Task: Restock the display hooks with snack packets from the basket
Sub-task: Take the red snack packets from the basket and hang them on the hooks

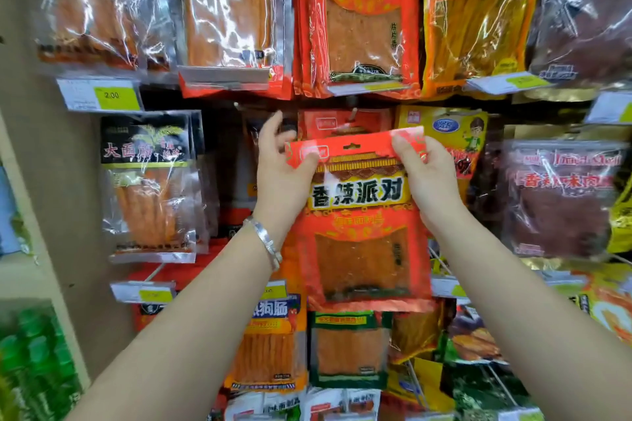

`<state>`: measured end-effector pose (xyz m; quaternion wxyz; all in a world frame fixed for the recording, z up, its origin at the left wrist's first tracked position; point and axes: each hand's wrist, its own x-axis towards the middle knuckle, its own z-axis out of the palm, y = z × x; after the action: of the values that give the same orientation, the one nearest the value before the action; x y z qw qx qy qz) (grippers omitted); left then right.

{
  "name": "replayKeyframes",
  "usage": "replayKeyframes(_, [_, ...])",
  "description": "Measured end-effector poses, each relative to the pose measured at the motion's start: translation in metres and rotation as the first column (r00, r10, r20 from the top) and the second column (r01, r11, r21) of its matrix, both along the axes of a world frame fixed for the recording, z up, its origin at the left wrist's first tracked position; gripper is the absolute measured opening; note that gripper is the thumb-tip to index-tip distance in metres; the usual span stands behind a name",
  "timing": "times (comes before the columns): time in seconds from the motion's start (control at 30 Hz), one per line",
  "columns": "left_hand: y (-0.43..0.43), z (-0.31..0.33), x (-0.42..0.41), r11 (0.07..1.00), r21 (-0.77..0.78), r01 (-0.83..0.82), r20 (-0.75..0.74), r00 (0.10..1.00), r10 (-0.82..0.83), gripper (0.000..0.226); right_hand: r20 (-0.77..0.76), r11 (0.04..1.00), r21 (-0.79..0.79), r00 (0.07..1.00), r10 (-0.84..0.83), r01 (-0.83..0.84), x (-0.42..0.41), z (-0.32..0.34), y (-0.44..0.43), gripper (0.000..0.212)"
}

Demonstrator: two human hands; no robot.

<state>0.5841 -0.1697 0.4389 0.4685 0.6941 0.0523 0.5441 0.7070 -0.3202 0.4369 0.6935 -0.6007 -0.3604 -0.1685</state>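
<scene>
Fingers (pixel 405 147) of the right hand (pixel 429 178) and left hand (pixel 278 178) pinch the red snack packet (pixel 362 249) by its top corners, in front of a matching packet (pixel 342 123) hanging among crowded others; a beige wall (pixel 44 181) stands left.

On my feed I see two bare forearms, the left forearm (pixel 191 311) and the right forearm (pixel 506 284), uncovered from the bottom edge of the view up to the wrists. Just behind the left hand (pixel 280 178) sits a bracelet (pixel 265 241) of smooth, shiny silver-coloured metal. It is a fairly broad band that seems to be two or three thin rings lying side by side, catching white highlights. The right hand (pixel 427 174) is bare too, and its thumbnail looks short and plain, though the picture is too soft for me to say more.
</scene>
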Motion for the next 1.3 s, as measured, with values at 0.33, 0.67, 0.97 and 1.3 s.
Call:
replayKeyframes(0.33, [-0.012,0.017,0.011,0.909,0.413,-0.054,-0.08,0.992,0.095,0.065,0.036,0.997,0.04,0.997,-0.068,0.067,0.014,0.038,0.014,0.032])
replayKeyframes(0.67, [-0.003,0.007,0.02,0.897,0.441,0.019,-0.084,0.996,0.021,0.071,-0.099,0.993,0.088,0.993,-0.07,0.079,0.036,0.03,0.033,0.02])
replayKeyframes(0.97, [0.036,-0.047,0.05,0.902,0.426,-0.069,-0.244,0.951,0.188,0.079,0.224,0.909,0.058,0.882,-0.415,0.413,0.053,-0.027,0.046,0.06])
replayKeyframes(1.3, [0.07,-0.074,0.107,0.948,0.311,-0.061,-0.417,0.888,0.195,0.091,0.649,0.559,-0.469,0.696,-0.308,0.684,0.083,-0.066,0.073,0.082])
